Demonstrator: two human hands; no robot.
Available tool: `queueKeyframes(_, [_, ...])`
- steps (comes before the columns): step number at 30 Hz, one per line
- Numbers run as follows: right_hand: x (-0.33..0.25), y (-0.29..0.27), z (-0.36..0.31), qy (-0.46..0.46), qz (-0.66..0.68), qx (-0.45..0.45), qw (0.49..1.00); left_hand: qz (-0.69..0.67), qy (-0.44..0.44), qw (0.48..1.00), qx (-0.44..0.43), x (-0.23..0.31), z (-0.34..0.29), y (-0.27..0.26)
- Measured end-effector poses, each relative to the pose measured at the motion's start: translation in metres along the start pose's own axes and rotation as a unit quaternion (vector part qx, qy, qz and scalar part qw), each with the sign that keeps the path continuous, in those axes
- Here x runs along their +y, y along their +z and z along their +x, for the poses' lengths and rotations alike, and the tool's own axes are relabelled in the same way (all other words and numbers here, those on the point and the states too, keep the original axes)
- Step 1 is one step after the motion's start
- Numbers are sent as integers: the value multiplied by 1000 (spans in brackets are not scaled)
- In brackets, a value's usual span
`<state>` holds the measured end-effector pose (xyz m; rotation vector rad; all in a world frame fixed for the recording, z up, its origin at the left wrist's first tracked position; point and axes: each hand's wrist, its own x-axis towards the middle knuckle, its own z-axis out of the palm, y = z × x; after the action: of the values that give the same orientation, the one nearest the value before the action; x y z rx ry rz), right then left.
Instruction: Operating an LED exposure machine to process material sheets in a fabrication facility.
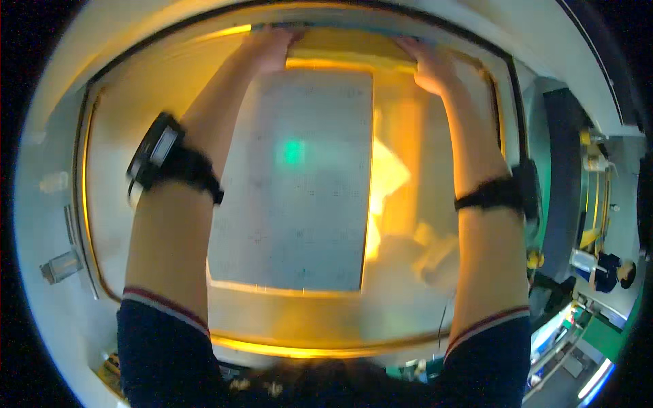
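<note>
Both my arms stretch forward over a wide framed panel with a dark rim [515, 102] and a glossy, yellow-lit surface. At its far side a long yellow bar [350, 49] lies crosswise between my hands. My left hand [272, 49] is closed around the bar's left end, its fingers partly blurred. At the right end my right hand [430, 66] is closed on it, fingertips partly hidden. Nearer to me, a pale grey rectangular sheet [292, 197] with rows of tiny marks shows in the panel, a green light spot on its upper part.
Black straps with devices sit on my left forearm [180, 160] and right forearm [500, 194]. A small grey metal block [61, 266] lies left of the frame. Far right, another person [609, 272] is beside equipment, and a lit bench [554, 333] stands at lower right.
</note>
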<state>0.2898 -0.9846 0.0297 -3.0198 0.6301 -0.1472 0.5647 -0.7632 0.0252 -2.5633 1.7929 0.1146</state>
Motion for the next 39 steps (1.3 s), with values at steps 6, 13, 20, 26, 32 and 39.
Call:
queueKeyframes(6, [-42, 0, -84, -17, -77, 8, 997, -44, -32, 997, -50, 54, -97, -30])
queueKeyframes(13, [-167, 5, -429, 99, 373, -217, 897, -48, 184, 967, -167, 141, -434, -6])
queueKeyframes(20, [-230, -86, -468, -84, 118, -145, 979, -72, 99, 970, -208, 164, -498, -61])
queueKeyframes(26, [-82, -148, -530, 351, -12, -15, 936, -96, -3, 961, -258, 192, -559, -10])
queueKeyframes(32, [-8, -95, -631, 559, -59, 113, 819, -43, -64, 972, -220, 219, -595, -50])
queueKeyframes(39, [5, -93, -611, 601, -54, 63, 795, -59, -89, 972, -208, 150, -558, -40])
